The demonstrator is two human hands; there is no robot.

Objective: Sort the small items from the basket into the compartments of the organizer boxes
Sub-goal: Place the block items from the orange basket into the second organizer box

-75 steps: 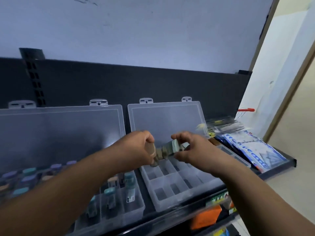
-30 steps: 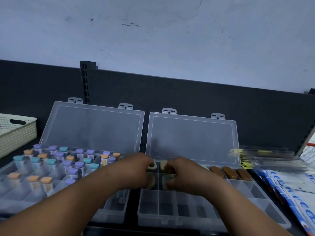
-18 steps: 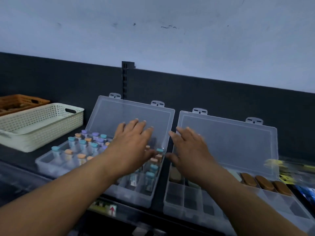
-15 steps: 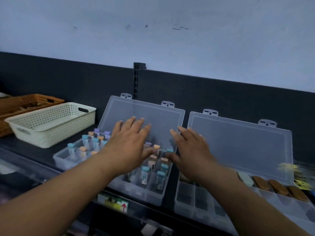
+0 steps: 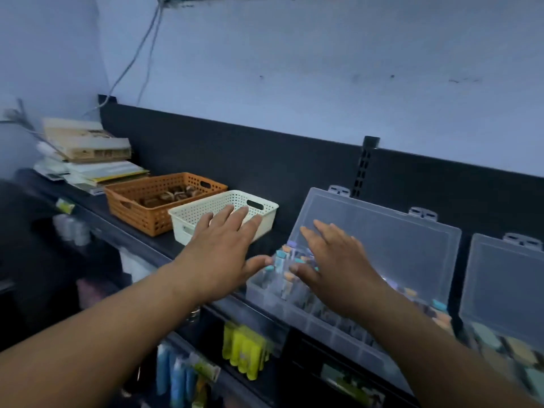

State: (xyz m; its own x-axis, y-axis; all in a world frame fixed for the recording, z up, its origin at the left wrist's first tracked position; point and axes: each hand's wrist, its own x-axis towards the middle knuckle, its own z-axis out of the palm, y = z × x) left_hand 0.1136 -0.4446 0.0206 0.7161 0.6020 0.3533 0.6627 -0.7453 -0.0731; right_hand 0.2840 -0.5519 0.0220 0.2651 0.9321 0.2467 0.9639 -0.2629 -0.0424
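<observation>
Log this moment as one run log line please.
phase: reaching toward baskets | left hand: open, empty, before white basket | right hand: open, empty, over vial organizer box | orange basket: holds brown items

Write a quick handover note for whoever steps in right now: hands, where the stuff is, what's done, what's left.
Left hand: open, empty, stretched toward the white basket.
Right hand: open, empty, above the left organizer box.
Orange basket beyond the white one holds small brown items.
Done: left organizer box holds many capped vials; right organizer box, lid open, has some flat pieces.
Left: fetch more items, likely from the orange basket; front compartments of the left box look free.
</observation>
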